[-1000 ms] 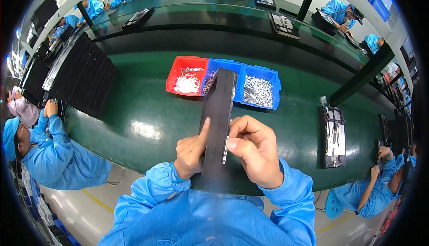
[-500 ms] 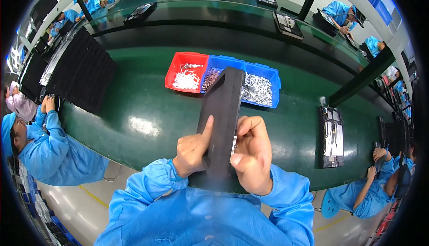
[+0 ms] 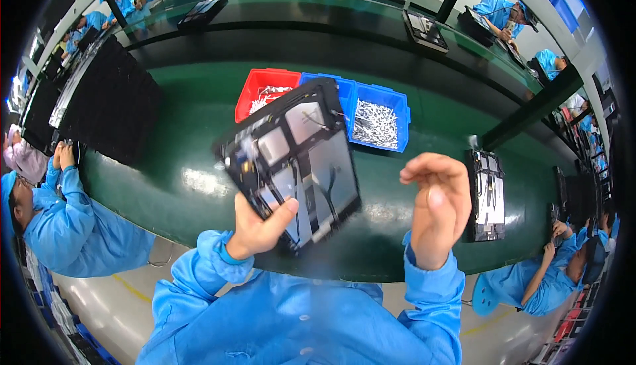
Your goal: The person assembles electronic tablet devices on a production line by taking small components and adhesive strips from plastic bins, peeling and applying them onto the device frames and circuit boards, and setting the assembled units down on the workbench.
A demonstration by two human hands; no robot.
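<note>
My left hand (image 3: pixel 260 227) grips the lower left edge of a black electronic device housing (image 3: pixel 348 166), thumb on top of its open inner side. Silver plates, dark cables and small parts show inside the housing, which is tilted above the green bench and somewhat blurred. My right hand (image 3: pixel 438 206) is off to the right of the housing, holding nothing, its fingers curved and apart from the thumb. Behind the housing stand a red bin (image 3: pixel 248 90) with white pieces and a blue bin (image 3: pixel 397 141) full of small white-and-dark parts. A middle blue bin (image 3: pixel 318 77) is mostly hidden by the housing.
A similar opened device (image 3: pixel 489 199) lies on the bench (image 3: pixel 192 212) at the right. A tall stack of black housings (image 3: pixel 112 100) stands at the left. A dark green post (image 3: pixel 530 113) rises at the right. Several people in blue work around the bench.
The housing has turned from edge-on so that its open inner side faces up. My right hand has let go and moved right; my left hand keeps hold.
</note>
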